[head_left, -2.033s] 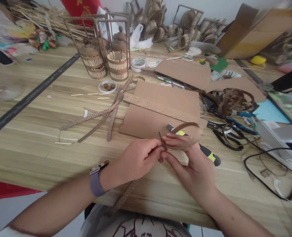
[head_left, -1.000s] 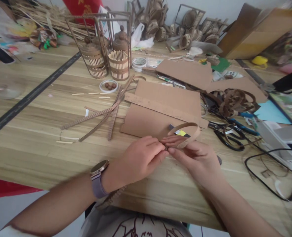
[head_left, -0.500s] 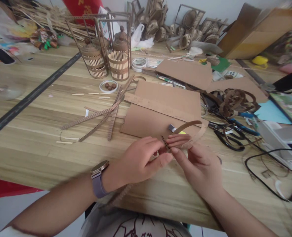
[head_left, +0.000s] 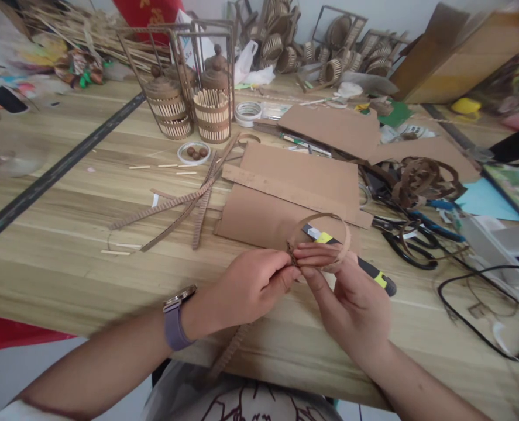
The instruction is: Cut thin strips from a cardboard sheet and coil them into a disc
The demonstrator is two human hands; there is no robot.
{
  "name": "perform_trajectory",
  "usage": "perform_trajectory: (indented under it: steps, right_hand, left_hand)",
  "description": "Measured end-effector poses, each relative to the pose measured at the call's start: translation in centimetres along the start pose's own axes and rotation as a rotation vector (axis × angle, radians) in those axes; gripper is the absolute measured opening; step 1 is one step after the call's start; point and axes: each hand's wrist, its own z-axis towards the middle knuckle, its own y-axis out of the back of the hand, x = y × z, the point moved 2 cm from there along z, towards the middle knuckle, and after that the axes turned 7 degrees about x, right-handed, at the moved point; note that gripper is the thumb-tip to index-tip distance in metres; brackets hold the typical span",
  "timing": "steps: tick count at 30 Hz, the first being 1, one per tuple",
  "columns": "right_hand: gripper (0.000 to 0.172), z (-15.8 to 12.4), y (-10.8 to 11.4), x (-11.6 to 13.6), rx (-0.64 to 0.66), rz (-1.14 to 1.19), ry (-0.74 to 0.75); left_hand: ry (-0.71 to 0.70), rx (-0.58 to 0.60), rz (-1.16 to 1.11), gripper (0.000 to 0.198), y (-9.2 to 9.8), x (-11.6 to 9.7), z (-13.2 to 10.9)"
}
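Observation:
A narrow brown cardboard strip [head_left: 346, 229] is bent into a loop, its corrugated edge showing where my hands meet. My left hand [head_left: 248, 286] pinches the strip between thumb and fingers. On the other side, my right hand [head_left: 358, 307] grips it, thumb below and fingers stretched along the inside of the loop. A ribbed strip end [head_left: 231, 349] hangs below my left hand towards my lap; whether it belongs to the same strip is hidden. Just beyond my right hand lies a yellow and black utility knife [head_left: 380, 277], partly covered by the fingers.
Flat cardboard sheets [head_left: 254, 213] lie beyond my hands, with loose corrugated strips [head_left: 162, 211] at their left. Scissors [head_left: 411, 248] and a black cable [head_left: 443, 292] are at right. Small slatted buckets [head_left: 210, 117] with tall handles and a tape ring holding brown beads [head_left: 196, 154] stand farther back.
The loop has turned more upright and closed into a rounder ring. My left fingers have closed in on the strip, and more of the utility knife shows.

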Motion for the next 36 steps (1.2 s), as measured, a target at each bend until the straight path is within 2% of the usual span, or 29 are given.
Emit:
perform_trajectory:
  steps: [7, 14, 17, 19, 21, 25, 30, 36]
  right_hand:
    - [0.011, -0.2, 0.1, 0.0, -0.015, 0.060, -0.042]
    - [0.011, 0.2, 0.0, -0.4, -0.013, 0.435, -0.257]
    - [0.012, 0.5, 0.0, -0.5, -0.033, 0.521, -0.293]
    - [0.010, 0.3, 0.0, -0.6, -0.033, 0.476, -0.291]
    - [0.008, -0.1, -0.1, -0.7, -0.034, 0.376, -0.254]
    - [0.009, -0.7, -0.2, -0.5, -0.034, 0.140, -0.090]
    - [0.012, -0.3, 0.0, 0.3, -0.038, -0.083, 0.035]
    - [0.012, -0.5, -0.4, 0.2, -0.038, -0.086, 0.011]
  left_hand:
    - [-0.042, -0.016, 0.039, 0.028, 0.1, -0.5, 0.0]
    - [-0.146, -0.019, 0.111, 0.031, 0.2, -0.3, 0.2]
    - [-0.194, 0.008, 0.141, 0.031, 0.2, -0.2, 0.3]
    - [-0.167, 0.010, 0.125, 0.031, 0.3, -0.1, 0.3]
    - [-0.072, 0.007, 0.050, 0.033, 0.4, -0.1, 0.3]
    - [0.090, 0.017, -0.110, 0.040, 0.4, 0.0, 0.2]
    - [0.088, -0.004, -0.110, 0.033, 0.2, -0.2, 0.1]
    - [0.072, -0.032, -0.067, 0.029, -0.1, -0.4, 0.1]
